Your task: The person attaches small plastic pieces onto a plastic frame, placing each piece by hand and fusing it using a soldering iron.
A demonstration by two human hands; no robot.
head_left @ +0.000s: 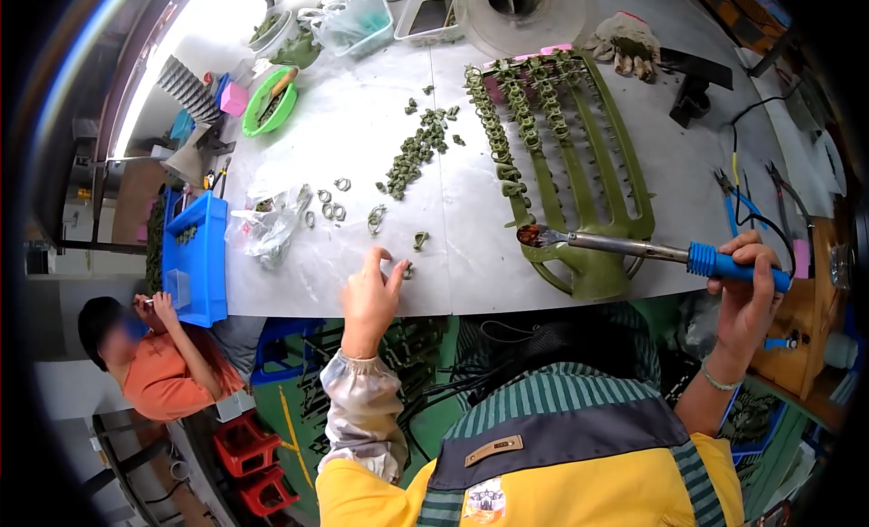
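My right hand (pixel 749 296) is wrapped round the blue handle of a soldering iron (pixel 634 247). The iron lies level, its broad, browned tip over the near left corner of a green wax frame (pixel 593 260). Along that frame's left bars, several green rings sit in rows; the bars on the right carry only small stubs. My left hand (pixel 369 301) is held over the table's near edge, thumb and index finger apart. Close to the thumb is a small green piece (pixel 407 271), partly hidden. Another green piece (pixel 420 241) lies just beyond.
A heap of small green pieces (pixel 416 156) and loose rings (pixel 331 208) lie mid-table. Leftward are a plastic bag (pixel 272 226), a green basin (pixel 281 112) and a blue tray (pixel 214 255). A co-worker (pixel 163 364) sits at left. Gloves (pixel 623 40) and pliers (pixel 730 201) lie rightward.
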